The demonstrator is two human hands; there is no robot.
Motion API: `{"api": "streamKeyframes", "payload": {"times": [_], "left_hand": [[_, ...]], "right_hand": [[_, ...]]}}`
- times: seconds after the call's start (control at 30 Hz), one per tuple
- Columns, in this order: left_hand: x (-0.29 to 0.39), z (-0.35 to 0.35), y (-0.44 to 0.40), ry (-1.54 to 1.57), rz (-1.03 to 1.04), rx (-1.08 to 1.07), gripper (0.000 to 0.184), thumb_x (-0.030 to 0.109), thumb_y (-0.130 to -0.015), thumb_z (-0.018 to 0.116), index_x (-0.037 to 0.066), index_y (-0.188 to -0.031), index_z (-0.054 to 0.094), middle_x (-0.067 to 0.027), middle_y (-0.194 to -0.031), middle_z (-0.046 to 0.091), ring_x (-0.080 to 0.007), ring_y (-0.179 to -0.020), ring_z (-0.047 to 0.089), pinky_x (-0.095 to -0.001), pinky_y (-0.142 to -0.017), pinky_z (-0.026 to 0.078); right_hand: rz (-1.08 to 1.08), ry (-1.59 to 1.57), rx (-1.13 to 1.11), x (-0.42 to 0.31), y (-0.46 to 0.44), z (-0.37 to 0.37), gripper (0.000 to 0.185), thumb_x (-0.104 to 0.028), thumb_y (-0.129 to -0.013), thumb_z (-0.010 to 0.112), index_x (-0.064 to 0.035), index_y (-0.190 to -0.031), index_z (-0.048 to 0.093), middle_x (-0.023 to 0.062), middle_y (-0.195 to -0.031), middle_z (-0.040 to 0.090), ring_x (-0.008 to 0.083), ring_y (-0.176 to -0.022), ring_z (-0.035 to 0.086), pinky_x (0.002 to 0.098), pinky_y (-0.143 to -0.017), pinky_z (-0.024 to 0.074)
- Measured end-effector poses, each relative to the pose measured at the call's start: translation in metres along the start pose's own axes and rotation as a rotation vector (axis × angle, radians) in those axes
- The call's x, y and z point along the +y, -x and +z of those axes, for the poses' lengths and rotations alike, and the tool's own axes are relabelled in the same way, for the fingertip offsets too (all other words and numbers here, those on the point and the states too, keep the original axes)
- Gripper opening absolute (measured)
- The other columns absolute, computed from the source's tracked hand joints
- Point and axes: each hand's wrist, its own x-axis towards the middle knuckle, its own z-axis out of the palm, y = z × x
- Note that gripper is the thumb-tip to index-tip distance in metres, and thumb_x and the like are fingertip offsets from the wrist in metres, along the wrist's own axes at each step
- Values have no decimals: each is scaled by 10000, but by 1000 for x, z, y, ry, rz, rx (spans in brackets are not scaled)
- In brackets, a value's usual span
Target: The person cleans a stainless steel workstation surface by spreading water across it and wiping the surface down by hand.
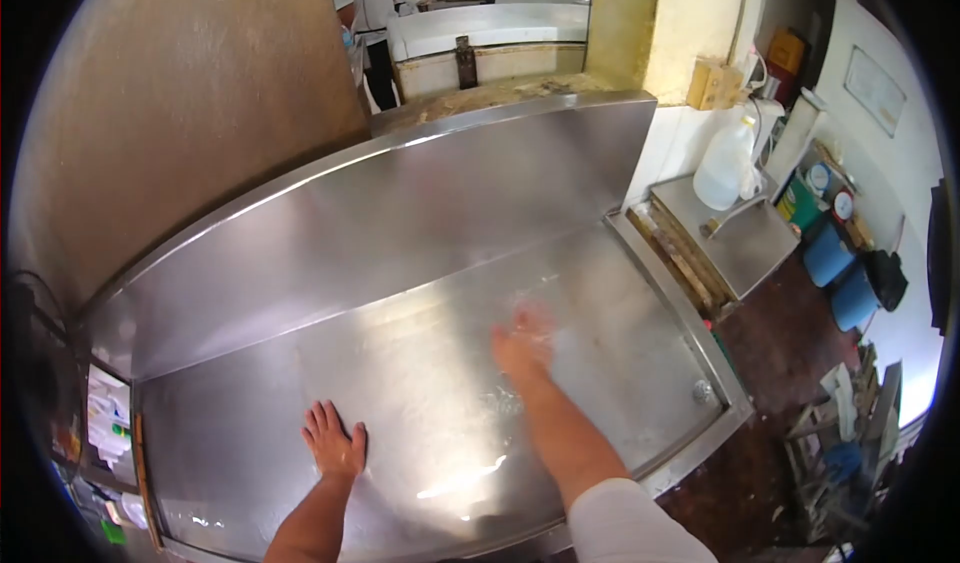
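Beneath the splayed left hand (336, 445) and blurred right hand (523, 343), grip unclear, the rectangular silver steel tabletop (430, 363) seems rigid, slippery, graspable by its rim (695, 450).

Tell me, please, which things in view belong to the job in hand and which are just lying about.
Job in hand, it seems: steel worktop; left hand, spread flat on it; right hand, blurred, contact unclear.

Apparently just lying about: plastic jug; blue containers on the right.

The hands (337, 449) are bare, the right sleeve (632, 525) white.
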Motion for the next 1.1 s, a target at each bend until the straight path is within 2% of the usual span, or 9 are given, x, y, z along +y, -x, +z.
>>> {"api": "streamKeyframes", "payload": {"times": [0.27, 0.43, 0.53, 0.67, 0.7, 0.77, 0.9, 1.03, 1.1], "left_hand": [[0, -2, 1, -21, -1, -28, 801, 453, -931, 481, -8, -1529, 212, -216, -1606, 157, -396, -1494, 79, -540, -1195, 41], [1, -6, 5, 1, 4, -41, 803, 457, -938, 471, -8, -1533, 198, -214, -1608, 153, -393, -1496, 67, -537, -1196, 39], [4, -9, 4, -6, -8, -45, 802, 455, -939, 470, -8, -1534, 196, -211, -1609, 155, -390, -1497, 70, -536, -1197, 42], [-5, 5, -1, -41, 6, -3, 821, 486, -913, 485, -12, -1520, 243, -231, -1597, 181, -406, -1489, 101, -545, -1194, 54], [-5, 6, -1, -30, 8, 7, 819, 479, -911, 489, -10, -1521, 245, -227, -1598, 182, -405, -1489, 102, -545, -1194, 55], [-3, 5, -1, -4, 8, 22, 814, 467, -908, 497, -6, -1521, 247, -221, -1600, 184, -402, -1490, 106, -544, -1193, 56], [-6, 9, -5, -19, 10, 30, 818, 455, -896, 516, -5, -1519, 251, -216, -1596, 198, -404, -1487, 119, -548, -1190, 62], [-2, 3, -5, -21, 15, 25, 824, 458, -892, 522, -10, -1514, 253, -232, -1586, 210, -419, -1478, 135, -551, -1188, 72], [-2, 4, -6, -38, 20, 23, 825, 460, -891, 522, -12, -1513, 254, -238, -1581, 214, -426, -1474, 139, -552, -1186, 76]], "right_hand": [[389, -76, 90, 163, 119, -77, 846, -511, -937, 481, 22, -1529, 196, 228, -1606, 144, 358, -1500, 102, 462, -1219, 59], [452, 37, 111, 235, 154, -87, 862, -518, -926, 491, 38, -1521, 207, 238, -1597, 172, 368, -1494, 116, 490, -1210, 65], [481, 44, 178, 213, 129, -60, 860, -518, -919, 508, 52, -1505, 242, 254, -1580, 208, 380, -1488, 125, 500, -1208, 56], [-169, -124, 263, 65, 95, 12, 824, -508, -889, 577, 61, -1444, 361, 272, -1536, 291, 398, -1463, 202, 516, -1200, 118], [-214, -100, 7, 14, 90, -6, 813, -505, -887, 582, 54, -1439, 373, 268, -1538, 289, 389, -1466, 201, 505, -1203, 121], [-419, -218, 64, -41, 67, 17, 801, -496, -902, 570, 47, -1449, 355, 257, -1540, 292, 377, -1467, 206, 491, -1202, 139], [-159, -90, 21, -53, -49, 16, 767, -502, -979, 391, 39, -1507, 258, 207, -1596, 209, 348, -1489, 159, 474, -1211, 111], [171, 37, 165, 19, -134, -12, 753, -504, -1010, 268, 26, -1535, 164, 176, -1624, 127, 290, -1518, 33, 432, -1221, -15], [235, 117, 123, 58, -161, -33, 772, -530, -1002, 263, 17, -1538, 164, 174, -1623, 135, 295, -1514, 64, 433, -1221, 18]]}}
